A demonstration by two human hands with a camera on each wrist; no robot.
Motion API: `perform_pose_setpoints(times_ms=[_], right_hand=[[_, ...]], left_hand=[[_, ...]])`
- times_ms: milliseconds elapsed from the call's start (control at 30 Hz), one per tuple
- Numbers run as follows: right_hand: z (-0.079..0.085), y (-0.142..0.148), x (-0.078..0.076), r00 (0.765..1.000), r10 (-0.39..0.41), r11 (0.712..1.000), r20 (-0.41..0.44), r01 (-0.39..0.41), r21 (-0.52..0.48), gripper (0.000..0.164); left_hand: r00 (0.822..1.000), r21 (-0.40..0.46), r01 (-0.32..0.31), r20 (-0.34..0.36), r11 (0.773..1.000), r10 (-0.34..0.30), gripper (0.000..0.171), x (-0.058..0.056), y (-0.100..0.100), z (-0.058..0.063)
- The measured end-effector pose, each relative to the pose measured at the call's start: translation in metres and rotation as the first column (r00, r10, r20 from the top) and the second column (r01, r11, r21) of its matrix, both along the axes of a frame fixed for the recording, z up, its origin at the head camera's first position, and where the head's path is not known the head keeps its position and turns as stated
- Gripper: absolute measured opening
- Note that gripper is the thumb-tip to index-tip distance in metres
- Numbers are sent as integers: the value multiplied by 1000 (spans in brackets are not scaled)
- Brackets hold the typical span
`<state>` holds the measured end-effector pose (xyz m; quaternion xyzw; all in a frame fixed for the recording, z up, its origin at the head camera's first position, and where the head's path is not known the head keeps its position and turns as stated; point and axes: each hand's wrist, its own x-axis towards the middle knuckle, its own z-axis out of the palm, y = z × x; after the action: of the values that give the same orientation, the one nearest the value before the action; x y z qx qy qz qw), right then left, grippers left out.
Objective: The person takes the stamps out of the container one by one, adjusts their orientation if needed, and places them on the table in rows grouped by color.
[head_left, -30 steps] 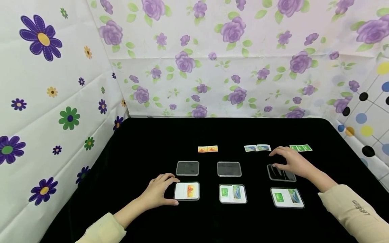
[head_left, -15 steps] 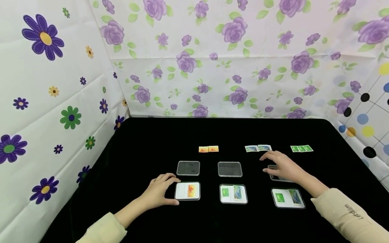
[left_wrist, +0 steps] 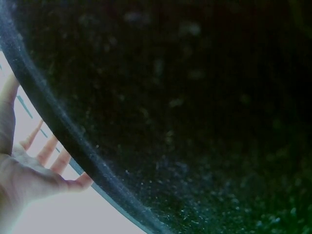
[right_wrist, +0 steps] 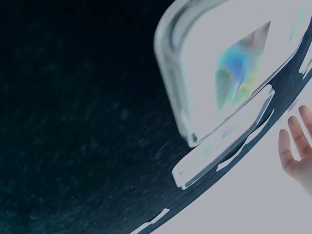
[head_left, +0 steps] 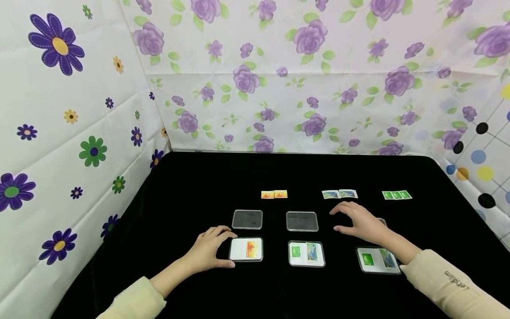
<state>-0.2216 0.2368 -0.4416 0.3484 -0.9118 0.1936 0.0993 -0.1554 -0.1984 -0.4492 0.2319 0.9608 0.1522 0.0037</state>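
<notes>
My left hand (head_left: 205,252) lies at the left edge of a clear flat case with a white insert and an orange stamp (head_left: 252,249). Its fingertips reach the upper left corner, the thumb the lower left. My right hand (head_left: 360,223) hovers with thumb and fingers apart and nothing between them, left of and partly over a clear case lid (head_left: 382,220), which it mostly hides. Its fingertips point towards another clear lid (head_left: 302,221). Below, a middle case (head_left: 306,254) and a right case (head_left: 377,260) each show a green stamp and a blue landscape stamp.
Loose orange stamps (head_left: 274,194), blue landscape stamps (head_left: 340,194) and green stamps (head_left: 396,195) lie in a row further back. Another clear lid (head_left: 247,219) lies behind the left case. Flowered sheets (head_left: 279,110) enclose the black table (head_left: 191,181).
My right hand has moved left, from the right lid and green stamps towards the middle lid, its fingers still apart. The left hand stays at the left case.
</notes>
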Motion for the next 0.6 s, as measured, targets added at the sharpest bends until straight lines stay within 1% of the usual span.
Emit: perform_pose_setpoints(times_ms=[167,367,500,600], right_hand=[[1,-9,4,999,-15,1000,35,15,-16,35],[3,-19,9,997,-10,999,81,14,-47,35],[0,-25,10,998,12,998,65,-8,-69,37],[-2,-31,12,998,45,996,46,-41,-84,37]], left_hand=[[1000,-2,3,-7,1000,-3,69,0,1,2],[1000,-3,11,-13,1000,-11,69,0,1,3],[1000,0,10,-16,1000,-10,69,0,1,1],[1000,3,6,-1,1000,-6,69,0,0,0]])
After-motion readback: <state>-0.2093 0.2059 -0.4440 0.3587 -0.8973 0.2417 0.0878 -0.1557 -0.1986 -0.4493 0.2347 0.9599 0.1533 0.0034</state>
